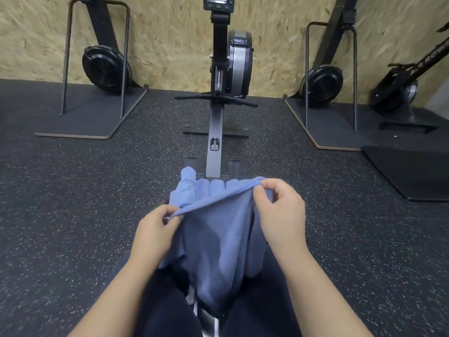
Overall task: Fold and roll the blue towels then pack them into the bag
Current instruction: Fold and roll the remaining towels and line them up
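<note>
At frame centre my left hand [155, 229] and right hand [279, 210] each pinch a top corner of an unfolded blue towel [218, 244] hanging over my lap. Several rolled towels [194, 190] lie just beyond it. No bag is visible, so packing remains.

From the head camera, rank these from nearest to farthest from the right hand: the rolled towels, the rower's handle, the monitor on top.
From the right hand:
1. Rolled towels, just ahead, to its left.
2. Rower's handle, farther up the rail.
3. Monitor, top, by the wall.
</note>
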